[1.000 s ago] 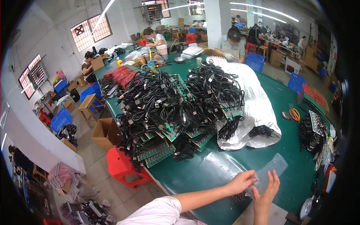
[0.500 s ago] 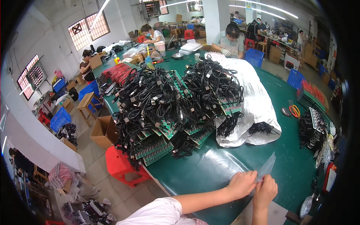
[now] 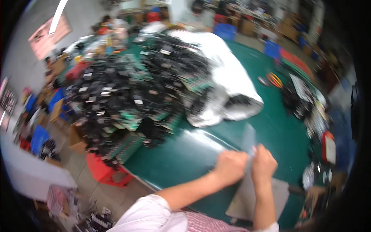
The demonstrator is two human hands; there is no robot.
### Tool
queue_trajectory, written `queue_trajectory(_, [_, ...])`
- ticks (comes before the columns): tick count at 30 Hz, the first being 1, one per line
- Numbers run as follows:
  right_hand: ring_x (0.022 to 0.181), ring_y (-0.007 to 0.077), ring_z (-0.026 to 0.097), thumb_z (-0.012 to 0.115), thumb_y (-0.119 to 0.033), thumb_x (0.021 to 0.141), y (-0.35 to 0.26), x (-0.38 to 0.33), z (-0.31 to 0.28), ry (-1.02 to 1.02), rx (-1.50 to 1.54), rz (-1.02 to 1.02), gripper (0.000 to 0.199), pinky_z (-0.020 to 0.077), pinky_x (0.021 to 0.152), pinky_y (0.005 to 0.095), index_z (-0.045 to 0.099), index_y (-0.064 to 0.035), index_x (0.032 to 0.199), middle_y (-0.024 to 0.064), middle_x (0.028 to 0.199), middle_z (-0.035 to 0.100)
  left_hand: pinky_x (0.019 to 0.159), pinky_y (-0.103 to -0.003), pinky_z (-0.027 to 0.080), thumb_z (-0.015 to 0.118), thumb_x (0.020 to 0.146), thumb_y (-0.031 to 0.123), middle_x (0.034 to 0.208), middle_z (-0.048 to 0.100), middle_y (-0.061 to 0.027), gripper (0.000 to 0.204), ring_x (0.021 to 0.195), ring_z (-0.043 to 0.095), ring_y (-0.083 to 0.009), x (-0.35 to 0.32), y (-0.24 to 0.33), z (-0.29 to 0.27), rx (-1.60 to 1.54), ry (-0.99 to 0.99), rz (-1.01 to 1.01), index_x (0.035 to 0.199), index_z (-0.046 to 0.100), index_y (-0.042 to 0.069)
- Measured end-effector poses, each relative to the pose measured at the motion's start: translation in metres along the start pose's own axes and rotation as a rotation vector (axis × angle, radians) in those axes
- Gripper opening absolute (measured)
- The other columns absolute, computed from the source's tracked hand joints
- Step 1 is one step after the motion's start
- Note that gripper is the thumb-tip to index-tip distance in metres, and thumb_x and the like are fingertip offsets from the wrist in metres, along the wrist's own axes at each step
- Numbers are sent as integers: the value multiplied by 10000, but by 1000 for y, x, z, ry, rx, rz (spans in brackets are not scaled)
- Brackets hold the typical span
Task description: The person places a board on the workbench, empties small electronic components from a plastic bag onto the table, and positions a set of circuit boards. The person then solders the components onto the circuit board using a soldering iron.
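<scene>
Both of my hands are closed on a clear plastic bag [image 3: 249,137], whose pointed end sticks up and away from me above the green table [image 3: 193,166]. My left hand [image 3: 230,167] is a fist at the bag's left side. Close beside it, my right hand [image 3: 264,164] pinches the bag between thumb and fingers. Motion smears the picture, so the bag's lower part is hard to make out. Under my right forearm lies a flat grey-beige board [image 3: 278,193] at the table's near edge.
A big heap of black cables with green circuit boards [image 3: 123,96] covers the table's left. Beside it lies a white sack [image 3: 232,73] with cables at its mouth. Orange-handled scissors [image 3: 274,80] and more cables [image 3: 295,96] are at right. A red stool [image 3: 104,170] stands lower left.
The whole view has swung, so the heap and sack appear farther left and higher, and blurred. My hands keep hold of the plastic bag; more of the grey-beige board shows.
</scene>
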State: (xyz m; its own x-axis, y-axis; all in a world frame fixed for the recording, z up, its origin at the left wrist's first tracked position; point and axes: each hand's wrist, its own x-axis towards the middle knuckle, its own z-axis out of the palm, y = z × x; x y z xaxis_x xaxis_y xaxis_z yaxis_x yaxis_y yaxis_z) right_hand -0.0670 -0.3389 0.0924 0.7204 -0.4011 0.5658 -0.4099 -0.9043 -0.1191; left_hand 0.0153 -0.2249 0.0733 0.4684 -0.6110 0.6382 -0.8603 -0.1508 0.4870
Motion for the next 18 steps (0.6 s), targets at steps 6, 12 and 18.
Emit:
queue_trajectory(6, [662,369,630,603,-250,911,20,-4,21,-180,55,218,214,475,581,483,538,-80,797,139,692,641,509,-442,459,578,874,127,537,547,-126,229,502,592,-308,-7,1,0,28,-125,-4,659,522,71])
queue_trajectory(12, [672,376,627,604,-274,913,21,-7,2,-320,348,359,217,473,600,485,567,-64,872,148,724,654,529,-339,446,609,943,186,614,605,-119,243,532,593,-229,-13,-7,-12,-156,-236,-361,785,606,1])
queue_trajectory(18, [715,258,621,690,-193,852,9,-6,-31,-262,707,250,210,490,655,405,572,-69,973,89,890,629,629,-369,496,627,892,125,781,668,-143,144,691,653,-293,-16,-17,-11,-330,-254,-434,994,639,23])
